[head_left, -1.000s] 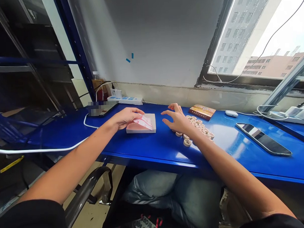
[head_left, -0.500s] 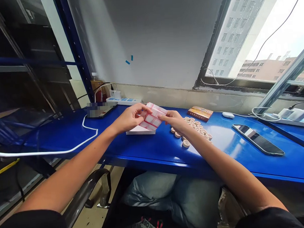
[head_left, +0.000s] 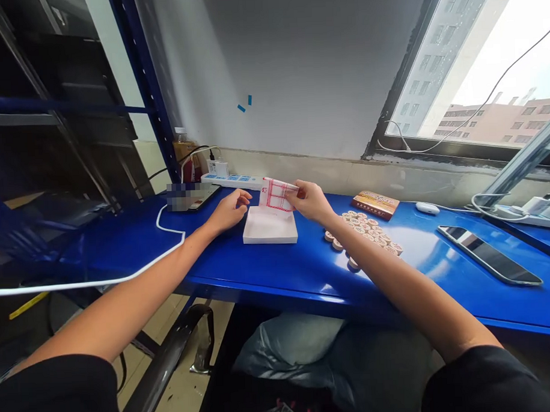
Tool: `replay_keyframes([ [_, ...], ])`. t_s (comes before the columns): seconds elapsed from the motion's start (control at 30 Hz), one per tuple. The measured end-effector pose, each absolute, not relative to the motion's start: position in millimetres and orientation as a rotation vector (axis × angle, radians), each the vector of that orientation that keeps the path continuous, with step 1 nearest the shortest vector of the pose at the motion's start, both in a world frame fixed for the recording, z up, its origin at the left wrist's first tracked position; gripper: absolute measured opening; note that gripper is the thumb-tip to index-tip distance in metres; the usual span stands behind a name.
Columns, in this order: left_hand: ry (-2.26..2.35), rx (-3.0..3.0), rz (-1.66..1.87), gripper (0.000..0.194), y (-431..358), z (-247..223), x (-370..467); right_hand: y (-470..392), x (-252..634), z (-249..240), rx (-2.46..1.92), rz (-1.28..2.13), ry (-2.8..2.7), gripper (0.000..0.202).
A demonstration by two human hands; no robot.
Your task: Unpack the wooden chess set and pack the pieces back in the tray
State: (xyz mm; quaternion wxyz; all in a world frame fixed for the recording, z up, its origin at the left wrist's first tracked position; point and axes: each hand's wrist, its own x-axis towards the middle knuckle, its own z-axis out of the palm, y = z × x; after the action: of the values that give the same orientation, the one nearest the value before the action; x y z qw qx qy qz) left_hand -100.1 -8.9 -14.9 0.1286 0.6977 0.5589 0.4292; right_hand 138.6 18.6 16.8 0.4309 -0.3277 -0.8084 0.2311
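A: Paper first. Your right hand pinches a folded white sheet printed with red grid lines, thumb and fingertips closed on its right edge, and holds it up clear of the glossy blue desk.

B: And what lies under that grip?

A: Just below and slightly to its left, a shallow white cardboard box tray sits flat on the desk. The sheet hangs above the tray's far edge; I cannot tell whether its lower corner touches the tray.

B: What about your left hand?

A: It rests just left of the tray, fingers loosely curled, nothing in it. Your fingertips point toward the sheet but stand apart from it. I cannot tell whether the hand touches the tray's rim.

B: Anything to the right of the grip?

A: A cluster of round wooden chess discs lies beside your right forearm, on the desk. Behind them, a flat brown-and-gold box lies near the wall. Farther right, well apart from the grip, a dark phone lies face up.

B: And beyond your left hand?

A: A white power strip runs along the wall, and a white cable trails off the desk edge.
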Motion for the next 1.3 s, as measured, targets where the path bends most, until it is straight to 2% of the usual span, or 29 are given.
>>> replay_keyframes([
  [0.4, 1.787, 2.049, 1.160, 0.025, -10.9, -20.4, -95.8, 29.8, 133.2, -2.1, -0.749, 0.267, -2.164, 0.013],
  [0.77, 1.663, 2.191, 1.265, 0.026, -24.0, -11.7, -82.3, 13.1, 126.2, -6.0, -0.810, 0.134, -2.169, 0.020],
  [1.03, 1.563, 2.254, 1.204, 0.031, -25.6, -8.5, -85.0, 9.5, 132.8, 9.5, -0.747, 0.377, -2.031, 0.013],
  [1.2, 1.446, 2.256, 1.110, 0.043, -31.8, -2.4, -82.2, 14.6, 137.3, 9.3, -0.666, 0.852, -1.870, 0.014],
  [1.3, 1.470, 2.202, 1.112, 0.044, -32.7, -1.4, -83.3, 23.3, 136.4, 3.3, -0.636, 1.073, -1.866, 0.018],
])
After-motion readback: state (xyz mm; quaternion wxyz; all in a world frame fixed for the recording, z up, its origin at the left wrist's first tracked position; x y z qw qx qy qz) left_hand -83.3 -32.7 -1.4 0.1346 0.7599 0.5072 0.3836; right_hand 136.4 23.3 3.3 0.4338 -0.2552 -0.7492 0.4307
